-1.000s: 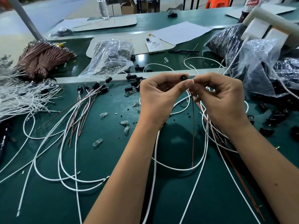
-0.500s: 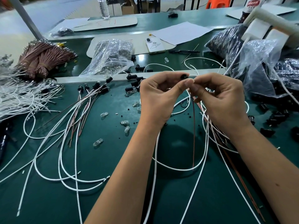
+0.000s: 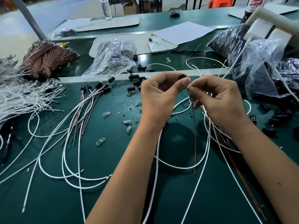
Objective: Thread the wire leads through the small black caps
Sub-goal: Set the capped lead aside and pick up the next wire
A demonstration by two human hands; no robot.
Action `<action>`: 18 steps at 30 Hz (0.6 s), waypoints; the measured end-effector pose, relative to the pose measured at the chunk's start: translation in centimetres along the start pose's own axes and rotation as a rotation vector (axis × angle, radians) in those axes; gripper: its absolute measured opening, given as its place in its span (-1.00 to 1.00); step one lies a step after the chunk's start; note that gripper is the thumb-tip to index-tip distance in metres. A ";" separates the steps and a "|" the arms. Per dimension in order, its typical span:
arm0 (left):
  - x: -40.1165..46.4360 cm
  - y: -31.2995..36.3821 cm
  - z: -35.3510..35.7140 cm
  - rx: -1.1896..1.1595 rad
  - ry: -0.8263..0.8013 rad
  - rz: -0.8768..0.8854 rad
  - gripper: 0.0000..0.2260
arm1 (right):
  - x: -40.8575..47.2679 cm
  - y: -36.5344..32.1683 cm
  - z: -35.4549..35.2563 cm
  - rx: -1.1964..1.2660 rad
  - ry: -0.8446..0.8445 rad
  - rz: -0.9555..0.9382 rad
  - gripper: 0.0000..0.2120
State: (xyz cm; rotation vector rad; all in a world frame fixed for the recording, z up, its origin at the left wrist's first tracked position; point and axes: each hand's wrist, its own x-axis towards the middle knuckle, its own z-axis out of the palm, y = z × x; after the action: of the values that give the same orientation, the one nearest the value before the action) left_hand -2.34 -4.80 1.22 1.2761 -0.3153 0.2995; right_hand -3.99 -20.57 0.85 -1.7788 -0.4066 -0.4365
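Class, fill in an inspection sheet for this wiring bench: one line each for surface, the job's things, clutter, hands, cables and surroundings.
Surface: green bench mat, strewn with parts.
Job's things: small black cap pinched in left hand; brown wire lead hangs from right hand.
Clutter: clear plastic bag, white phone, loose clear bulbs, bags of black parts.
Hands: both raised together above the mat, fingers curled.
Cables: white wires looped across the mat; brown wire bundle far left.
Surroundings: water bottle, white paper sheet, orange stool.
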 end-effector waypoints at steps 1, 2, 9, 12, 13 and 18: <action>0.0 0.0 -0.1 0.003 0.002 -0.023 -0.88 | 0.0 0.1 0.0 -0.016 0.001 0.004 -0.92; 0.1 -0.1 -0.1 0.005 0.002 -0.062 -0.90 | 0.1 0.1 0.0 -0.043 -0.003 0.010 -0.92; 0.2 -0.7 -0.3 -0.032 -0.014 -0.274 -0.91 | 0.1 0.6 0.1 -0.074 -0.016 0.043 -0.92; 0.0 -0.7 -0.1 -0.067 -0.030 -0.277 -0.85 | 0.2 0.6 0.1 -0.071 0.011 0.013 -0.91; -0.1 -0.7 0.0 -0.061 -0.033 -0.253 -0.85 | 0.1 0.6 0.1 -0.083 0.015 0.002 -0.91; -0.1 0.2 0.2 0.022 -0.102 0.017 -0.74 | 0.2 0.1 -0.2 -0.300 0.052 -0.216 -0.92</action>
State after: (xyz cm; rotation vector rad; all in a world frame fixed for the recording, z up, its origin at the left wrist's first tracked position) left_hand -2.58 -4.93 1.42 1.3129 -0.4116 0.2534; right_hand -3.75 -20.78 0.91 -2.0159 -0.5201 -0.7250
